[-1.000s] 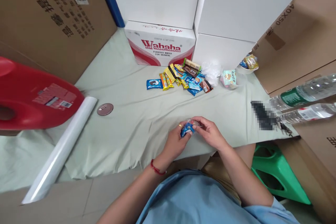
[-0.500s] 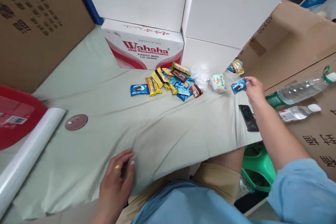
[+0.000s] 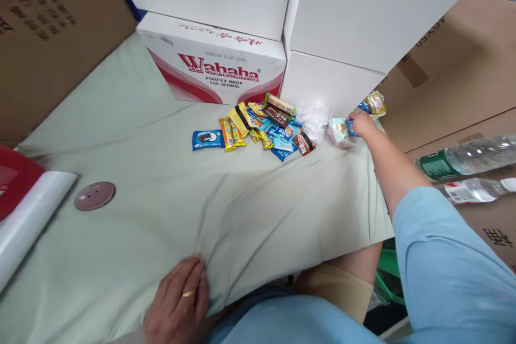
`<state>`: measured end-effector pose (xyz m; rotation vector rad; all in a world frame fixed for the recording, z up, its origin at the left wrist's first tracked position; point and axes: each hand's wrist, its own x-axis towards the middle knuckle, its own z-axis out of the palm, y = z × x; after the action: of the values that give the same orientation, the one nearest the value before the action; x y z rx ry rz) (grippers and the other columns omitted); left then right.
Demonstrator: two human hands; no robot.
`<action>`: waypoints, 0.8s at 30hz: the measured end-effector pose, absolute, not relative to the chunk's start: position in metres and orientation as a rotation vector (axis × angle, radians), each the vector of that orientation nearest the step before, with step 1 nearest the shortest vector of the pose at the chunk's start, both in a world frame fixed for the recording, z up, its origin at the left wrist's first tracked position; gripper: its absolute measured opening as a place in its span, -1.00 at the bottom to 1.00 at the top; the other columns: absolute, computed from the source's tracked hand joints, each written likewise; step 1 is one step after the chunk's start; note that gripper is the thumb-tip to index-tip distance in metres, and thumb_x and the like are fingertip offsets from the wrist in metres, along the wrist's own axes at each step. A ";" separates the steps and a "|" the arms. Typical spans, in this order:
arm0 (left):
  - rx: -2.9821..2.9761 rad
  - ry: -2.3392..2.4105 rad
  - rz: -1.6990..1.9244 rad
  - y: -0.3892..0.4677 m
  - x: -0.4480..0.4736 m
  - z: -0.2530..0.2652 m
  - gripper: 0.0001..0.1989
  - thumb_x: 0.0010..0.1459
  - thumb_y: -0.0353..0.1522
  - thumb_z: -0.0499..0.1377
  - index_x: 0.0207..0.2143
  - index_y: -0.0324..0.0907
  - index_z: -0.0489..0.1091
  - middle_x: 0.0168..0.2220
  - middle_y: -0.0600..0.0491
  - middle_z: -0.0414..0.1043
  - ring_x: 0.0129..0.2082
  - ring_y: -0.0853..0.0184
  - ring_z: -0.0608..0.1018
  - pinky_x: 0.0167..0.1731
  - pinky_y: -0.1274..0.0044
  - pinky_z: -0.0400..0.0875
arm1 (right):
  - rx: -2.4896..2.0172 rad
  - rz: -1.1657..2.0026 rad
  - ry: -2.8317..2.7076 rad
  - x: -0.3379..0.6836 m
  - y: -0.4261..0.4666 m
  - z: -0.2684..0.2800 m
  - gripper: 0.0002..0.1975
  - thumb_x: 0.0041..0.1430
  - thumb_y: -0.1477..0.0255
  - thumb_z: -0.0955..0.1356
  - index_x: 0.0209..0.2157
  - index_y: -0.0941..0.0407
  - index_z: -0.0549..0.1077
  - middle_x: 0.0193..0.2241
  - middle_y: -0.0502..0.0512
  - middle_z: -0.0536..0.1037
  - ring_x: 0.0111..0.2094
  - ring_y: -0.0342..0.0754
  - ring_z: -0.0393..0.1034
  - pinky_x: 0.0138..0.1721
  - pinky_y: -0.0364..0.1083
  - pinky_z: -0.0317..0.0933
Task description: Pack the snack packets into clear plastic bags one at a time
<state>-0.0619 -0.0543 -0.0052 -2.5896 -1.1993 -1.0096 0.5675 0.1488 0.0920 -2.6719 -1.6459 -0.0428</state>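
Note:
My right hand point(image 3: 364, 124) pinches a small blue snack packet point(image 3: 351, 127), mostly hidden by the fingers, at the right of the table. Just left of it is a pastel green and pink packet point(image 3: 341, 131). A clear crumpled plastic bag point(image 3: 313, 121) lies beside a heap of snack packets in yellow, blue and brown point(image 3: 264, 123). At the heap's left end rests a blue biscuit packet point(image 3: 208, 139). My left hand point(image 3: 179, 295), with a ring on one finger, lies palm down on the cloth by the front edge, fingers loosely bent, holding nothing visible.
Behind the heap stands a Wahaha water carton point(image 3: 217, 62) beneath white boxes point(image 3: 338, 5). A bowl with wrapped snacks point(image 3: 374, 104) sits at the back right. Plastic bottles point(image 3: 479, 156) are at right. A brown disc point(image 3: 95, 196) and a white roll point(image 3: 34, 220) lie at left.
My right hand has moved left with the blue packet, to beside the pastel packet. My left hand has settled lower, its thumb now closer to the fingers. The view has shifted slightly.

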 end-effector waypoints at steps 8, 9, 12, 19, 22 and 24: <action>-2.594 -1.223 -1.015 -0.054 -0.058 -0.001 -0.71 0.15 -0.65 0.33 -0.09 -0.29 0.49 -0.15 -0.17 0.62 -0.18 0.15 0.66 -0.10 0.32 0.56 | -2.712 -0.293 -1.461 0.552 0.134 0.080 -0.61 0.37 0.43 0.19 0.11 0.12 0.49 0.08 0.37 0.46 -0.09 0.20 0.45 -0.07 0.08 0.25; -2.592 -1.230 -1.015 -0.054 -0.058 -0.001 -0.72 0.16 -0.64 0.32 -0.09 -0.28 0.49 -0.16 -0.17 0.62 -0.19 0.16 0.66 -0.10 0.32 0.56 | -2.719 -0.309 -1.440 0.551 0.132 0.080 -0.64 0.37 0.42 0.20 0.06 0.11 0.51 0.06 0.35 0.48 -0.07 0.21 0.45 -0.05 0.09 0.24; -2.591 -1.251 -1.018 -0.055 -0.062 -0.002 -0.73 0.18 -0.62 0.30 -0.08 -0.24 0.49 -0.15 -0.13 0.63 -0.18 0.18 0.67 -0.10 0.34 0.57 | -2.649 -0.331 -1.448 0.548 0.129 0.081 -0.68 0.36 0.43 0.22 -0.03 0.11 0.56 0.03 0.35 0.50 0.08 0.29 0.35 0.08 0.17 0.18; -2.647 -1.242 -1.010 -0.056 -0.066 -0.005 -0.69 0.19 -0.60 0.27 -0.04 -0.17 0.48 -0.12 -0.12 0.62 -0.14 0.16 0.67 -0.09 0.33 0.59 | -2.210 -0.504 -1.458 0.472 0.153 0.111 -0.67 0.43 0.36 0.19 -0.03 0.15 0.53 0.07 0.35 0.44 0.16 0.23 0.25 0.22 0.16 0.15; -2.683 -1.286 -1.060 -0.054 -0.065 0.000 -0.70 0.21 -0.60 0.25 -0.05 -0.16 0.46 -0.11 -0.11 0.59 -0.13 0.17 0.66 -0.07 0.33 0.58 | -2.098 -0.374 -1.597 0.425 0.183 0.116 -0.63 0.46 0.27 0.22 0.12 0.14 0.46 0.16 0.29 0.38 0.12 0.14 0.35 0.15 0.07 0.23; -2.746 -1.380 -1.104 -0.053 -0.066 0.007 -0.75 0.27 -0.57 0.21 -0.05 -0.14 0.45 -0.08 -0.10 0.57 -0.12 0.20 0.65 -0.06 0.34 0.57 | -2.179 -0.211 -1.654 0.406 0.198 0.114 -0.60 0.41 0.21 0.31 0.12 0.16 0.44 0.16 0.30 0.37 0.09 0.15 0.39 0.13 0.08 0.25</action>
<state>-0.0663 -0.0534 0.0073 -2.7455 -1.3802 -1.1041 0.4058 0.1984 0.1136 -2.1794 -1.6544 -0.2106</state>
